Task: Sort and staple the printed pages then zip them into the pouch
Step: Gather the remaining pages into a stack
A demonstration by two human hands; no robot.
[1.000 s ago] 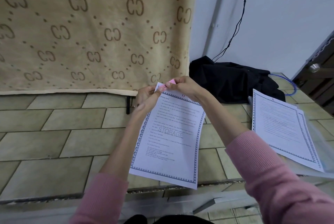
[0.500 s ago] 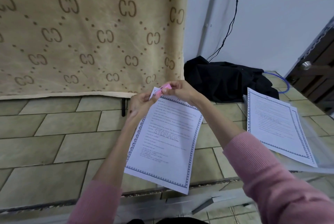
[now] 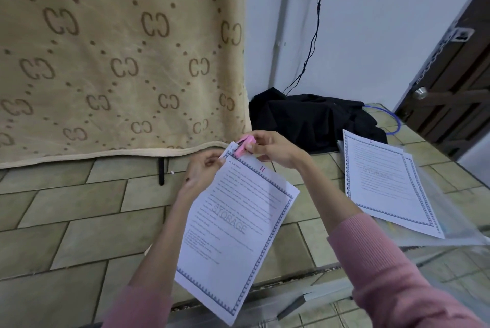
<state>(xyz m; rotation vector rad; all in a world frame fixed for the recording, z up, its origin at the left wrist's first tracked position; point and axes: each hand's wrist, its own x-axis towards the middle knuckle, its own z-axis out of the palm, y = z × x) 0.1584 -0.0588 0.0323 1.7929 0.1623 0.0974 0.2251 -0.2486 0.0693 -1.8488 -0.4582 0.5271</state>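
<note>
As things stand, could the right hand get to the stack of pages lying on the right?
Probably not at once: the right hand grips the pink stapler on the held pages. Nothing lies between it and the stack.

**Open tiles on the left, clutter on the right**

Left of the arms, the tiled surface [image 3: 79, 221] lies bare all the way to the patterned blanket [image 3: 119, 62], which hangs as a wall across the far edge. A small black clip [image 3: 161, 171] juts down below its hem. To the right, passage narrows: a stack of printed pages [image 3: 384, 184] sits on a clear pouch [image 3: 456, 224], and a heap of black cloth [image 3: 313, 118] blocks the far corner, touching the stack's top edge. The held pages [image 3: 233, 232] cover the middle.
</note>
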